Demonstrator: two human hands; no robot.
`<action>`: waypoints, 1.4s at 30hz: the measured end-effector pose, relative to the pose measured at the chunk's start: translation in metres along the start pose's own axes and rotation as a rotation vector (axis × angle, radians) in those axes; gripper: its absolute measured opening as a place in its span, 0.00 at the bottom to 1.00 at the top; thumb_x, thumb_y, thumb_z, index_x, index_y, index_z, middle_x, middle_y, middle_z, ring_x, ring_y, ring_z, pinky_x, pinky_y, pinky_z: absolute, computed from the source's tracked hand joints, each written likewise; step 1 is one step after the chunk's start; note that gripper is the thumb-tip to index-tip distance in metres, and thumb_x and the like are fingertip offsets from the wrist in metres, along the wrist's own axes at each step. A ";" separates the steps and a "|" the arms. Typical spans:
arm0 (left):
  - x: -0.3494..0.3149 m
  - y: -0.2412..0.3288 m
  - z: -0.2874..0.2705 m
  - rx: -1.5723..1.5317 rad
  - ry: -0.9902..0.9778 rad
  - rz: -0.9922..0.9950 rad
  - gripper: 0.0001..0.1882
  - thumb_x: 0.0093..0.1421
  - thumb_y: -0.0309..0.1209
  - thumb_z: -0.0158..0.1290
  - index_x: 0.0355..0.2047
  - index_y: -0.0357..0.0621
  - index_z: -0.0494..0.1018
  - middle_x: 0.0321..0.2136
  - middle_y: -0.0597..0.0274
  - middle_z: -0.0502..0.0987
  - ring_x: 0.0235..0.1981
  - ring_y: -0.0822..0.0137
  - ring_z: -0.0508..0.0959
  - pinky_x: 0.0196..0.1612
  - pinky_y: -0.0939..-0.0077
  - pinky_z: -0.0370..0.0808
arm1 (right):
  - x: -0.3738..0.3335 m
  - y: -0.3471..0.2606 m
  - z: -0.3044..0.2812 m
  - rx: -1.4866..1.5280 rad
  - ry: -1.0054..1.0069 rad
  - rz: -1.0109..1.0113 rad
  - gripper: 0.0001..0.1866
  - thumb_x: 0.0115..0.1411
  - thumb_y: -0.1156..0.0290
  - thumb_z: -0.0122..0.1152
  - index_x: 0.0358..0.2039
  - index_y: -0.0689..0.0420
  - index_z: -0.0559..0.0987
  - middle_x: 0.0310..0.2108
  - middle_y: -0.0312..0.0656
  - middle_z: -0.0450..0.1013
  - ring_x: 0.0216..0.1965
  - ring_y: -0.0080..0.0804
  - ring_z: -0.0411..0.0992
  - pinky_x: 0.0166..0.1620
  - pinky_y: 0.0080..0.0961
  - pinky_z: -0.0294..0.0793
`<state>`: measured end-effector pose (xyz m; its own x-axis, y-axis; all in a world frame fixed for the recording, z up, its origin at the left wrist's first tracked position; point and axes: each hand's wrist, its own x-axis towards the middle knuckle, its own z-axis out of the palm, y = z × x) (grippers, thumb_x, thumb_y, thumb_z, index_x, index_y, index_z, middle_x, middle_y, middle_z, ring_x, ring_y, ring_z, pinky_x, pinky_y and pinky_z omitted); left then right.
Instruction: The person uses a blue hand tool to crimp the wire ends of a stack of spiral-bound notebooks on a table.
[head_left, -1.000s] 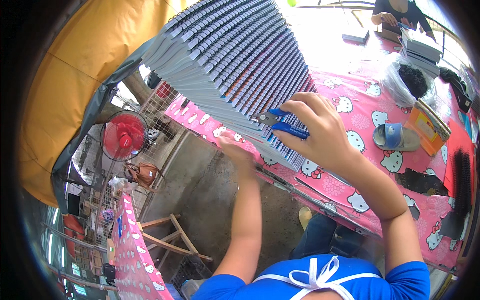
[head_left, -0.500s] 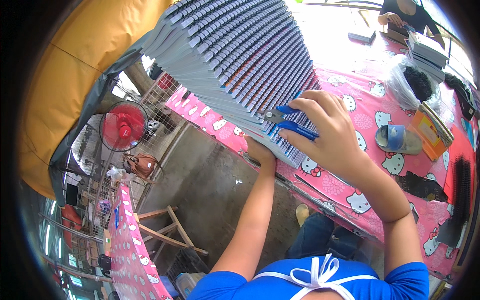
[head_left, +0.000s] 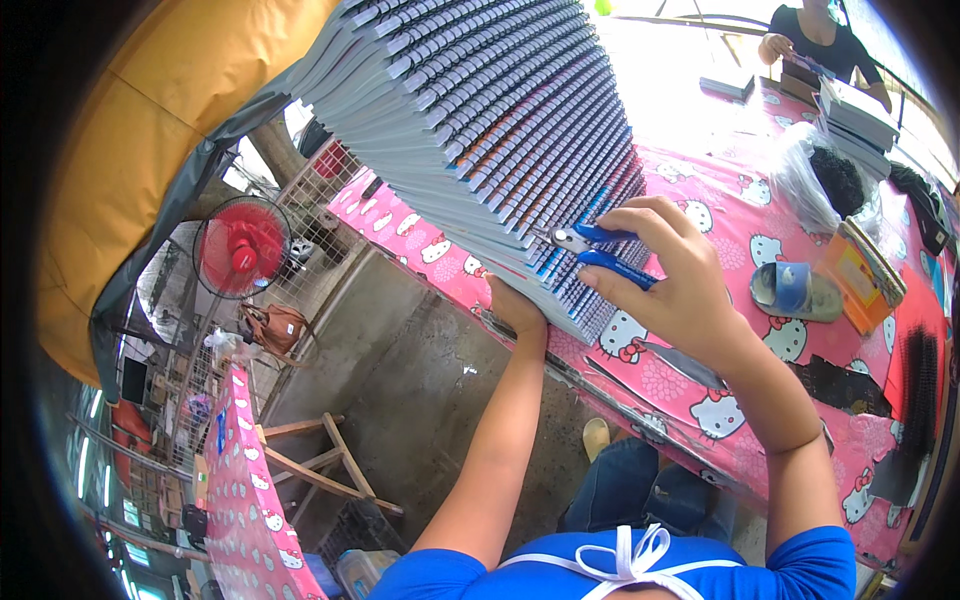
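Trimming step, we reckon; right hand (head_left: 685, 285) clamped on blue-handled pliers (head_left: 571, 240) at the spiral-bound stack (head_left: 530, 125) on the pink table (head_left: 660, 380); left hand (head_left: 517, 306) beside it, can't tell its grip; next cut wants steadiness

The stack of books (head_left: 490, 135) stands on the bench (head_left: 665, 380), the pliers (head_left: 571, 240) at its bound side. To its right lies a sandal (head_left: 792, 288), with a plastic bag (head_left: 805, 185) behind; a fan (head_left: 242, 247) is left of the stack.
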<state>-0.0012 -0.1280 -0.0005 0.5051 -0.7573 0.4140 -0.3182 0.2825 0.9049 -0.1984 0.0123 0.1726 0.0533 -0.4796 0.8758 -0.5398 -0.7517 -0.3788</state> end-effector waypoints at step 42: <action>0.008 -0.020 0.002 -0.198 -0.049 -0.031 0.24 0.65 0.45 0.35 0.37 0.34 0.70 0.34 0.44 0.77 0.36 0.50 0.77 0.39 0.58 0.71 | 0.004 0.025 0.002 0.756 -0.627 0.909 0.22 0.58 0.57 0.63 0.40 0.67 0.75 0.29 0.44 0.76 0.25 0.28 0.75 0.30 0.26 0.75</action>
<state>0.0078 -0.1406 -0.0158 0.4710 -0.7940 0.3843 -0.1366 0.3647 0.9210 -0.2098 -0.0094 0.1658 0.4096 -0.9121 0.0192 -0.0052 -0.0234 -0.9997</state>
